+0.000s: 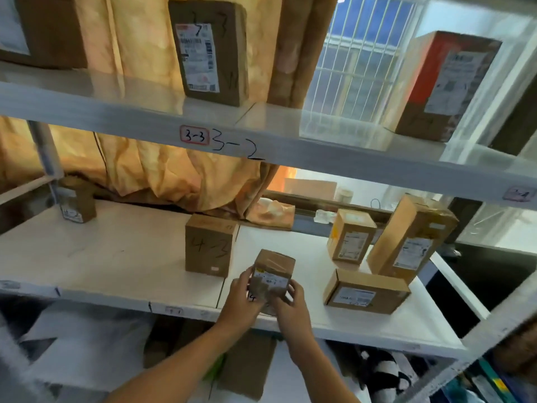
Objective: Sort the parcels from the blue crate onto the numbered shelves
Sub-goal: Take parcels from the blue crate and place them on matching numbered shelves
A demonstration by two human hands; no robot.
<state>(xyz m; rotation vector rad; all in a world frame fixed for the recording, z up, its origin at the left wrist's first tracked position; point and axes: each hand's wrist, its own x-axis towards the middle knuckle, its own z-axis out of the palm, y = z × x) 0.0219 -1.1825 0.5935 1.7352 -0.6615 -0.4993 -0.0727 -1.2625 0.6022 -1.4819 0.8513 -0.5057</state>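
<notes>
I hold a small brown cardboard parcel with a white label in both hands, just above the front part of the lower white shelf. My left hand grips its left side and my right hand grips its right lower corner. Right behind it stands a brown box marked 4-3. The shelf above carries a red-framed 3-3 tag and a handwritten 3-2. The blue crate is not in view.
Three more parcels sit at the right of the lower shelf, a small one at its far left. The upper shelf holds a tall labelled box and a red-sided box. An orange curtain hangs behind.
</notes>
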